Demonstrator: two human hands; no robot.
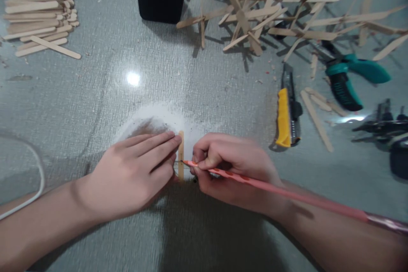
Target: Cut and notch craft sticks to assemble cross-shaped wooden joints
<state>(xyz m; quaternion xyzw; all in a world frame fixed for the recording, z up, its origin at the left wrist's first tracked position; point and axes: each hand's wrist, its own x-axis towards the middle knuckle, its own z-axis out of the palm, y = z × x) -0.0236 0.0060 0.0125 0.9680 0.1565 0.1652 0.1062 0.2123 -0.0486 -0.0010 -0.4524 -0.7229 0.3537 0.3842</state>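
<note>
Pencil (242,177) pinched in right fingers (204,146) at stick (181,148); left fingers (159,151) together against it, grip unclear. Marking apparently underway; crossed sticks (244,17) joined, loose sticks (32,7) unused.

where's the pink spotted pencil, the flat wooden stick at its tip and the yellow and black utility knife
Pink spotted pencil (280,190): head view, middle of its shaft.
Flat wooden stick (181,149): head view, bare face above the pencil tip.
Yellow and black utility knife (283,115): head view, yellow part of the handle.
</note>
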